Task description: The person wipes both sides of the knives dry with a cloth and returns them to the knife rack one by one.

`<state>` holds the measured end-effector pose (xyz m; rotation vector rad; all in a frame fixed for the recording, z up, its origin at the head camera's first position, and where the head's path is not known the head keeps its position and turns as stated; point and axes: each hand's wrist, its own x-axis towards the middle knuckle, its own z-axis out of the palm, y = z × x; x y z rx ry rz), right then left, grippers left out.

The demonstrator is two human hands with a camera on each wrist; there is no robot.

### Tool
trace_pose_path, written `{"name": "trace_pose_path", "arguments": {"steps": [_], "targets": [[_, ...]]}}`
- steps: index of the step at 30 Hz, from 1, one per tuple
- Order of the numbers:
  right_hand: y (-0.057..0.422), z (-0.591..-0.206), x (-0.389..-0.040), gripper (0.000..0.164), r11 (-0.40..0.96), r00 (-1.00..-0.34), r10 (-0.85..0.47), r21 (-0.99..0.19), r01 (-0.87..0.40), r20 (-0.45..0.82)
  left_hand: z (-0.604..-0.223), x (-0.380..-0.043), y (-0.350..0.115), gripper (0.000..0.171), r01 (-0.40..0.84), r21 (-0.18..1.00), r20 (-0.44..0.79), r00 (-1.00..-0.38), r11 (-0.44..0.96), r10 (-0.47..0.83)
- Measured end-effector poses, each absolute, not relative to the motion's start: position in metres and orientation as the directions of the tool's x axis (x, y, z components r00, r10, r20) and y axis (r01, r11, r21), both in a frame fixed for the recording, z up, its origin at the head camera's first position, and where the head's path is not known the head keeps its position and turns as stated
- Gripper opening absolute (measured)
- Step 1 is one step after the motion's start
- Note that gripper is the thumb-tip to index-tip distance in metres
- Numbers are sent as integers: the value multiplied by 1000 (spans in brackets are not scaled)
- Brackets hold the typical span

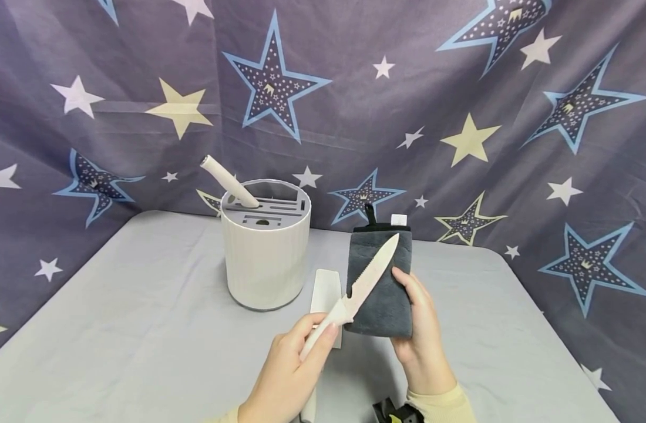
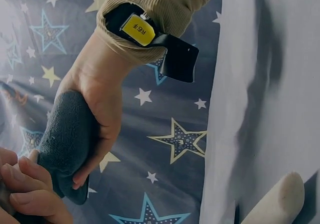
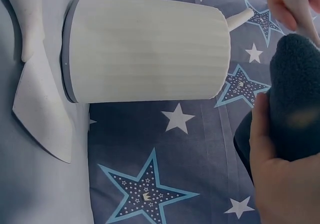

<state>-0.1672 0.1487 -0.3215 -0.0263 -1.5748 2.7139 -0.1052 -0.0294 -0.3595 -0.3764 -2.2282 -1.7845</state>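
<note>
In the head view my left hand (image 1: 291, 367) grips the white handle of a knife (image 1: 373, 270), its pale blade pointing up and to the right, with serrations along part of one edge. Behind that blade, my right hand (image 1: 420, 335) holds a dark grey plush cloth (image 1: 378, 311) with a black loop and white tag at its top. Whether blade and cloth touch, I cannot tell. Below them a broad-bladed white knife (image 1: 327, 288) lies on the table, partly hidden by my left hand. The right wrist view shows its wide blade (image 3: 42, 108) lying flat.
A white round knife block (image 1: 265, 258) stands left of my hands, with one white knife handle (image 1: 228, 179) slanting out of its slotted top. The grey-covered table (image 1: 117, 329) ends at a star-patterned curtain (image 1: 344, 117) at the back and sides.
</note>
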Motion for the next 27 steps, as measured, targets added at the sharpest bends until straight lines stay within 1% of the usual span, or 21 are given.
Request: {"name": "trace_pose_path", "arguments": {"steps": [7,15,22,27], "targets": [[148,-322,-166,21,-484,-1000,-6,-875,-6,10,-364,-105,-29,11,374,901,373,-927,219,48],[146,-323,-167,19,-471,-1000,7,-882,5,-10,-366,-107,-31,10,363,904,362,-931,228,45],[142,-323,-164,23,-460,-1000,-10,-888,17,-14,-365,-109,-35,13,315,911,312,-948,266,54],[139,-322,-160,23,-456,-1000,-26,-890,18,-7,-365,-110,-38,12,327,904,327,-944,275,49]]}}
